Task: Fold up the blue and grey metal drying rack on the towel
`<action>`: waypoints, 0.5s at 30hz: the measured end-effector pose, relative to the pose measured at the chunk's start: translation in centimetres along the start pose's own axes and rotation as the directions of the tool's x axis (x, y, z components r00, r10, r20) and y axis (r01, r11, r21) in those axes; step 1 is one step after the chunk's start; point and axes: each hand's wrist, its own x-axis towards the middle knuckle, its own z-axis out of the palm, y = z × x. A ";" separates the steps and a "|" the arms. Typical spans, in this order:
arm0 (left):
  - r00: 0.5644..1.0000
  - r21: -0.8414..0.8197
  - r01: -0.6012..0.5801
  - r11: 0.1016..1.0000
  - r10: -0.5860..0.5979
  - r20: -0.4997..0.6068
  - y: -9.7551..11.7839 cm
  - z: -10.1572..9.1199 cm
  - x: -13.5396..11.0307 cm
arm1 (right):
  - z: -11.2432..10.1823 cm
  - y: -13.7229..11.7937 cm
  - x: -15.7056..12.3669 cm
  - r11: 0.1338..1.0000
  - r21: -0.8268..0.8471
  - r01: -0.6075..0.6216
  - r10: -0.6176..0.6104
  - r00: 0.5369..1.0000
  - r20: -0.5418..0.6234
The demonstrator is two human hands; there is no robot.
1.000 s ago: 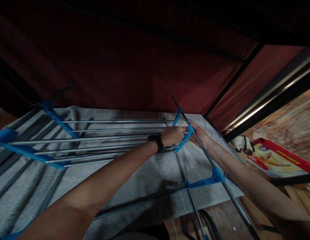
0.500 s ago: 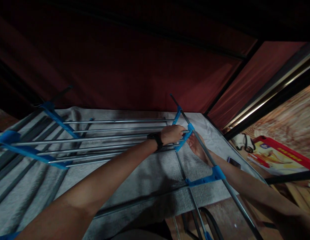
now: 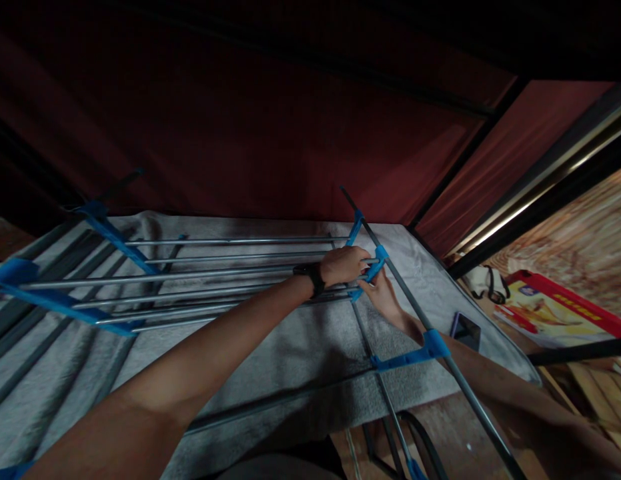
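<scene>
Left hand (image 3: 344, 265) curls closed over the blue bracket (image 3: 379, 255); right hand (image 3: 385, 298), fingers extended, touches it from below.

A dim room in a home. A metal clothes rack (image 3: 230, 267) with blue joints stands above a grey cloth (image 3: 300, 353). Dark red curtains (image 3: 240, 133) hang behind. A phone (image 3: 467, 328) and wooden floor (image 3: 585, 220) show at right.

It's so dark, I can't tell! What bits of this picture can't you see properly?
Head view, right hand: fingertips hidden behind the blue bracket and the left hand gripping it.
Head view, drying rack legs: cut off by the bottom edge.
Head view, red box print: blurred, too small to read.
</scene>
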 end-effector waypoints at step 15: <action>1.000 0.033 -0.007 0.999 0.007 0.003 -0.1 0.2 -0.1 | 1.3 -1.0 -0.5 0.995 -0.062 -0.075 0.070 0.994 -0.079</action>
